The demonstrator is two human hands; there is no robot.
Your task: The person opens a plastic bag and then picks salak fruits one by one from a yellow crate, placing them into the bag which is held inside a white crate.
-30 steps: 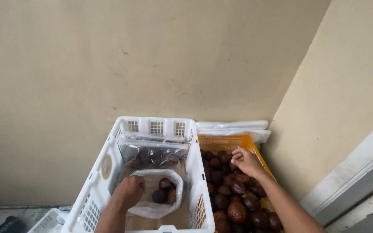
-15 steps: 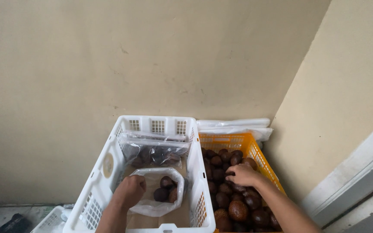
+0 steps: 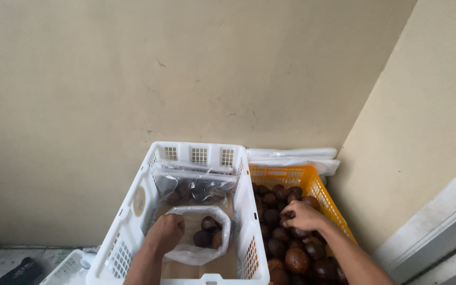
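The left hand (image 3: 165,233) is inside the white basket (image 3: 127,232). Its fingers are curled shut on the rim of a clear bag (image 3: 196,256) and hold the bag's mouth open. The bag sits on the bottom of the white basket, near the front. A few dark brown fruits (image 3: 209,237) lie inside the bag.

Behind the open bag, at the back of the same basket, lie two packed bags (image 3: 193,187) full of the same dark fruit. They lean against the back wall of the basket.

The right hand (image 3: 303,216) is in the orange basket (image 3: 325,200), which stands right beside the white one, touching it. This basket is full of loose fruit (image 3: 296,259), brown and scaly. The hand rests on top of the pile with its fingers bent down around a dark fruit. The grip looks closed on that fruit, but the fingers hide most of it.

Behind the orange basket, a stack of folded white plastic (image 3: 291,154) lies against the wall (image 3: 186,68). The wall is plain and cream in colour. At the bottom left corner, part of another white basket (image 3: 67,266) shows, with a dark thing (image 3: 19,270) on the floor next to it.
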